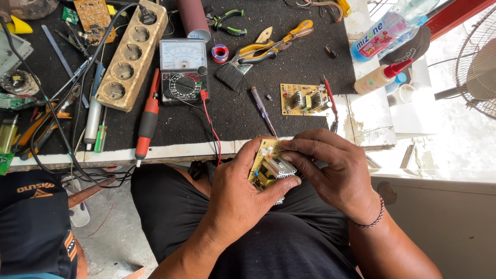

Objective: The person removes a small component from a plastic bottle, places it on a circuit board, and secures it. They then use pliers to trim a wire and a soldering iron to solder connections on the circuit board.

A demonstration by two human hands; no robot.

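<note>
Seated person, both hands over the lap, just in front of the tabletop (181, 151) edge. Held between them: a small yellow circuit board (264, 164) with a finned metal heat sink on it. Left hand (238, 192) closed around the board from below and from its left side, thumb laid across the near edge against the heat sink. Right hand (330, 170) curled over from the right, fingertips pressed on the board's far upper corner; grip closed on the board as well. Board sits component side up, tilted slightly toward the camera; long axis runs roughly from near-left to far-right, far end pointing at the tabletop. Neither hand is clearly nearer: both touch it, left carrying, right working on top. Underside of the board hidden. On the tabletop, well apart from the hands: a second board (305, 99), same yellow, lying flat; a screwdriver (263, 109) between it and the held board, tip toward the person; an analogue meter (184, 71) with a red lead (209, 120) trailing off the edge; a power strip (132, 56) to the left; a brush (233, 73) and pliers (274, 45) farther back.
</note>
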